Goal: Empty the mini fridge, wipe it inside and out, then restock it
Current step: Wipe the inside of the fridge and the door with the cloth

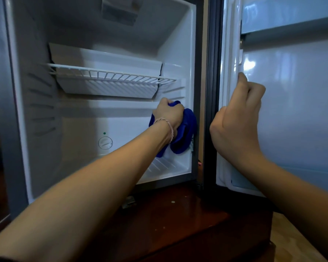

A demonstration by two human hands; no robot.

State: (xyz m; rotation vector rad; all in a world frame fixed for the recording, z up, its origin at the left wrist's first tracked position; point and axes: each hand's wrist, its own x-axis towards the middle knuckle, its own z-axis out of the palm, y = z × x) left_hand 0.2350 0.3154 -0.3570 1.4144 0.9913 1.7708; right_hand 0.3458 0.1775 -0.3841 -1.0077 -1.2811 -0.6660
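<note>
Left hand (168, 118): reaching deep into the mini fridge (17, 110), fingers curled round a bunched blue cloth (186, 133), pressing it against the right inner wall, just below the wire shelf (110, 75)
Left wrist: thin braided bracelet (169, 127)
Right hand (239, 118): fingers curled round the inner edge of the open fridge door (292, 91), thumb on top
Fridge interior: white, no food visible; white tray (106, 72) sitting on the wire shelf; round thermostat dial (105, 142) low on the back wall, small green dot above it
Fridge base: standing on a dark reddish wooden cabinet (178, 224)
</note>
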